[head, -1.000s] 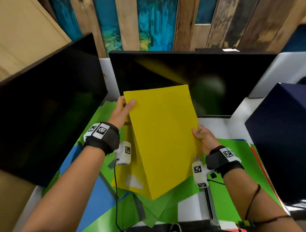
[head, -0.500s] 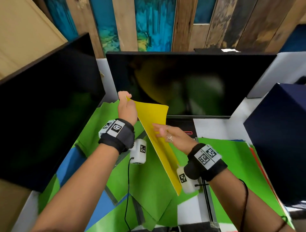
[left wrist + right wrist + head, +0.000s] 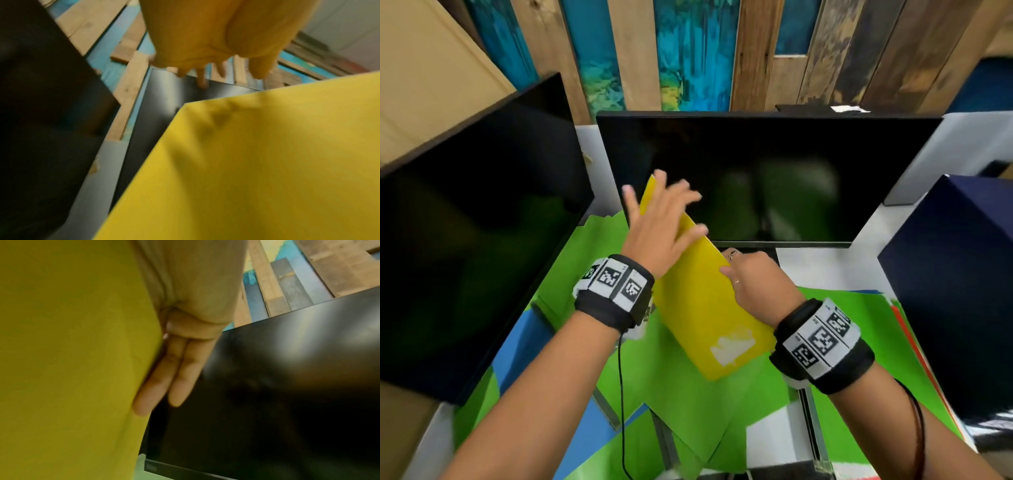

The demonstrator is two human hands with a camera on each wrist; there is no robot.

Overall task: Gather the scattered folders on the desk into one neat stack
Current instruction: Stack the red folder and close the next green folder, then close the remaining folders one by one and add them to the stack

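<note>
A yellow folder [image 3: 702, 308] with a torn white label patch stands tilted above the desk. My right hand [image 3: 753, 277] pinches its right edge, thumb on the front; in the right wrist view its straight fingers [image 3: 170, 378] lie along the back of the yellow folder [image 3: 72, 353]. My left hand [image 3: 664, 219] hovers by the folder's top corner, blurred, with fingers spread and holding nothing. The left wrist view shows these fingers [image 3: 201, 76] apart from the yellow folder [image 3: 257, 162]. Green folders [image 3: 688, 404] and a blue folder [image 3: 527, 342] lie scattered underneath. Another green folder [image 3: 859, 325] lies to the right.
A dark monitor [image 3: 774, 178] stands right behind the yellow folder, and a second monitor [image 3: 476, 233] walls in the left side. A dark blue box [image 3: 955, 308] stands at the right. A red folder edge [image 3: 914, 346] shows beside it. White desk [image 3: 825, 270] shows under the middle monitor.
The yellow folder has swung round to show its labelled face. My left hand has let go of its top corner and spread open. My right hand now holds the right edge.
</note>
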